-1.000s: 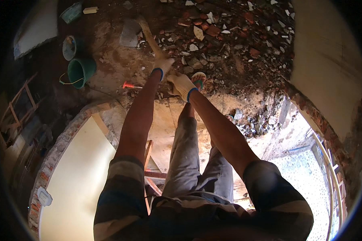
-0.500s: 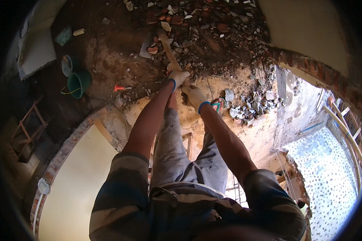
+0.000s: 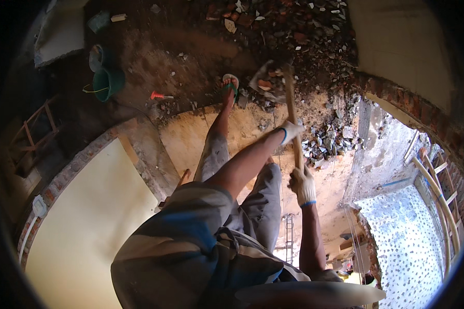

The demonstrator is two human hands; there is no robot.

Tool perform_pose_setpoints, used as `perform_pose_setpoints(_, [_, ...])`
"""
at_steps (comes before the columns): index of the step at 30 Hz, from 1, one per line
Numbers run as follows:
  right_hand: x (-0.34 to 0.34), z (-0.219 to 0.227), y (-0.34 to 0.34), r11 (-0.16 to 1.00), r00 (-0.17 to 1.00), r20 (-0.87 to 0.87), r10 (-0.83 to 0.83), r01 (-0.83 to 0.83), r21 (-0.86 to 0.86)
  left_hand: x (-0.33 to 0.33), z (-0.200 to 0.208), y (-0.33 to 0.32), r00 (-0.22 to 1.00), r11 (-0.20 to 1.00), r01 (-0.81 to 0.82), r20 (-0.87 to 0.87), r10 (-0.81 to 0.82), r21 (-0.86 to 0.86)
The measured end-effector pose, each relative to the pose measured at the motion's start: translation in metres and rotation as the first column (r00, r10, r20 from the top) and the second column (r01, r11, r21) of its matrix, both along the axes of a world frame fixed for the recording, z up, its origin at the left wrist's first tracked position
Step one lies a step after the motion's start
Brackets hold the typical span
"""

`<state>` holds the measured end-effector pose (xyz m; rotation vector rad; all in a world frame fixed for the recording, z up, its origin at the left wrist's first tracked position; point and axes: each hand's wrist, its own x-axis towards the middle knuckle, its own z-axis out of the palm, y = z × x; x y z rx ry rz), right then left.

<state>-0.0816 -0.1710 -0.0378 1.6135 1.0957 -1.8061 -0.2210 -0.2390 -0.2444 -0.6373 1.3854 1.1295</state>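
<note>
Both my hands wear pale knitted gloves with blue cuffs and grip the long wooden handle of a hoe (image 3: 293,108). My left hand (image 3: 292,132) is closed around the handle's middle. Lower down, near the butt, my right hand (image 3: 302,186) is wrapped round it. At the far end the hoe's blade, somewhat blurred, lies among broken masonry, with a reddish piece of rubble (image 3: 264,84) at it. Beyond and to the right spreads a heap of rubble (image 3: 314,44). A smaller pile of grey chunks (image 3: 329,140) sits right of my left hand.
My left foot (image 3: 230,82) stands in a sandal left of the blade. An orange-handled tool (image 3: 157,95) lies on the dirt floor. Further left is a green bucket (image 3: 108,84). Broken brick wall edges (image 3: 397,95) rise at right, with bamboo poles (image 3: 438,201) beyond.
The hoe has swung right and come nearer me, its handle now more upright in view. My hands have moved apart along it. My left foot now shows, set forward on the floor.
</note>
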Motion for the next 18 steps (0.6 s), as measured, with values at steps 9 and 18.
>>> perform_pose_setpoints(9, [0.047,0.078,0.041,0.353,0.453,0.330,0.828,-0.879,0.320,0.113,0.041,0.038,0.755,0.858,-0.505,0.529,0.388,0.091])
perform_pose_setpoints(18, [-0.236,-0.075,-0.088,0.431,0.311,-0.320,0.895,-0.790,0.437,-0.207,-0.015,-0.204,0.763,0.790,-0.612,-0.286,0.580,-0.030])
